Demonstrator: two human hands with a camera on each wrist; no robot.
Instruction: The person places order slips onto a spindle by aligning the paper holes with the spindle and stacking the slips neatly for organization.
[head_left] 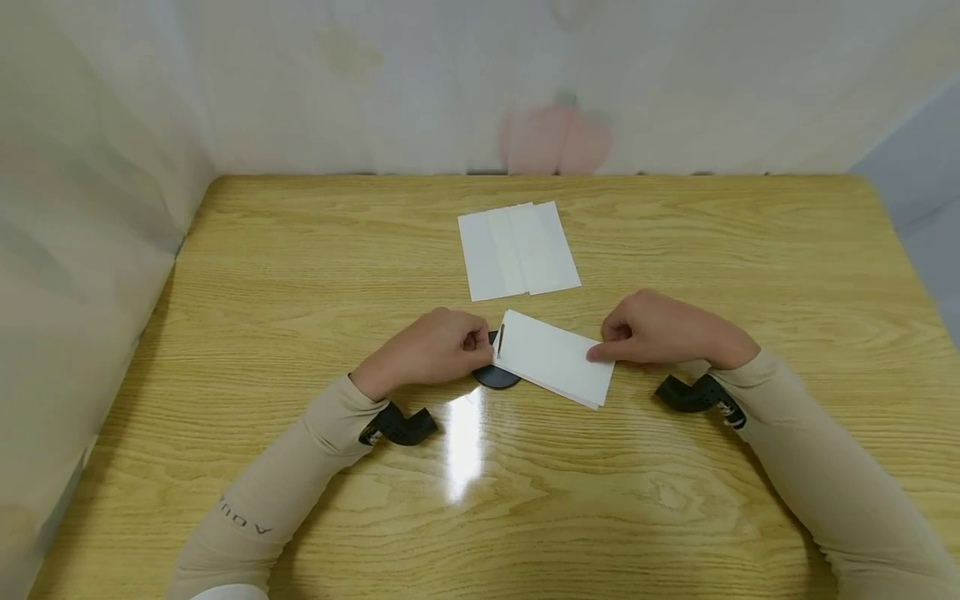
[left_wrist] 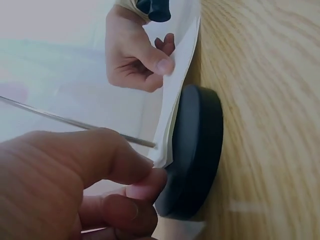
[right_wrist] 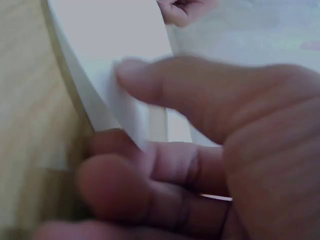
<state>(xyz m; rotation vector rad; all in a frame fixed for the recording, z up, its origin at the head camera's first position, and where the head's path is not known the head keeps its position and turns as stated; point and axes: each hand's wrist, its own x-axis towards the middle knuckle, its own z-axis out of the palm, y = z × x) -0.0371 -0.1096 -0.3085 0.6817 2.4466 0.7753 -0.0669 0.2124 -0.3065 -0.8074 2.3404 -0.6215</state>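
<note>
White paper slips [head_left: 555, 354] lie stacked over a receipt spike's round black base [head_left: 497, 377]. In the left wrist view, the thin metal rod [left_wrist: 75, 121] of the spike comes up through the slips near one end. My left hand [head_left: 437, 348] pinches the corner of the slips beside the rod, between thumb and forefinger. At the opposite end, my right hand [head_left: 663, 329] grips the slips, thumb on top and fingers underneath. The right wrist view shows the lower sheet [right_wrist: 90, 102] spread slightly from the upper one there.
Behind the spike, more white paper sheets [head_left: 517, 250] lie overlapping on the wooden table [head_left: 337, 250]. Pale curtain-like sheeting [head_left: 375, 92] stands along the table's back and left edges. Each wrist carries a black camera mount [head_left: 405, 427].
</note>
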